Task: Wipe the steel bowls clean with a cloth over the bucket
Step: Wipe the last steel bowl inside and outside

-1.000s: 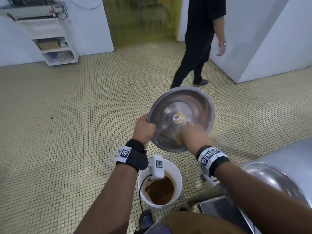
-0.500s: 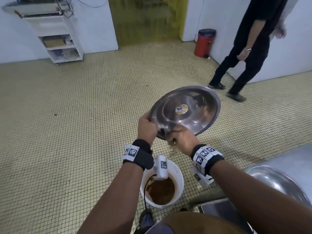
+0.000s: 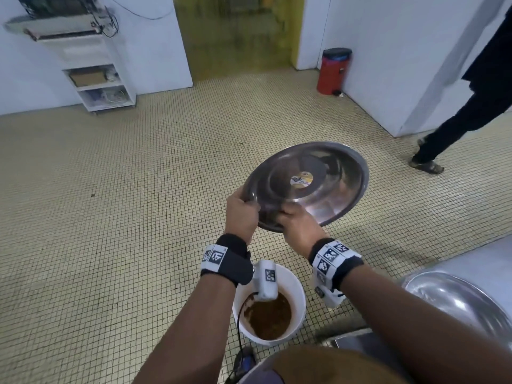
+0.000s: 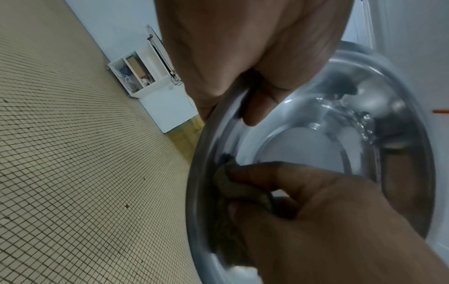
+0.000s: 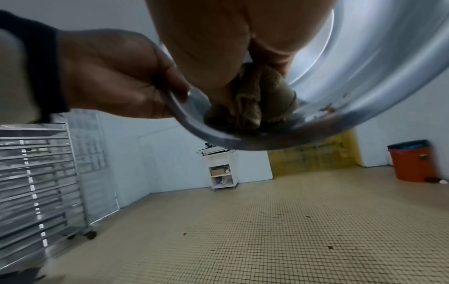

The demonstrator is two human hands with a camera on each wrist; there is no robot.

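A white bucket, a red pedal bin, a white shelf unit and a wheeled metal rack are being carried by the tiled floor.

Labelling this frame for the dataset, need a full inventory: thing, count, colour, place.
steel bowl: 1, silver with a yellow sticker, tilted in the air above the floor, just beyond the bucket
cloth: 1, brown, pressed inside the bowl at its low rim
bucket: 1, white, brown contents, on the floor under the wrists
second bowl: 1, silver, on the steel counter at right
pedal bin: 1, red, black lid, by the far wall
shelf unit: 1, white, far left wall
tray rack: 1, metal, at left in the right wrist view
another person: 1, dark clothes, far right
left hand: grips the bowl's rim
right hand: holds the cloth
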